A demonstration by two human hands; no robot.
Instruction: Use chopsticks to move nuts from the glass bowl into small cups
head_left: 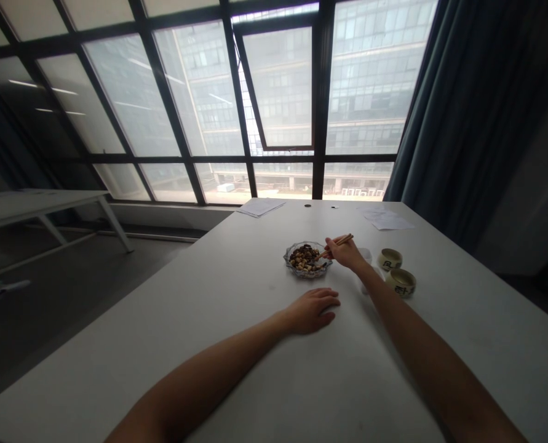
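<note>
A glass dish of mixed nuts and beans sits mid-table. My right hand is closed around a pair of wooden chopsticks, whose tips reach into the dish from its right side. My left hand lies flat on the white table nearer to me, fingers stretched out and holding nothing.
Two small pale ceramic cups stand right of my right forearm. Paper sheets lie near the table's far edge. Another table stands at the left; large windows and a dark curtain are beyond.
</note>
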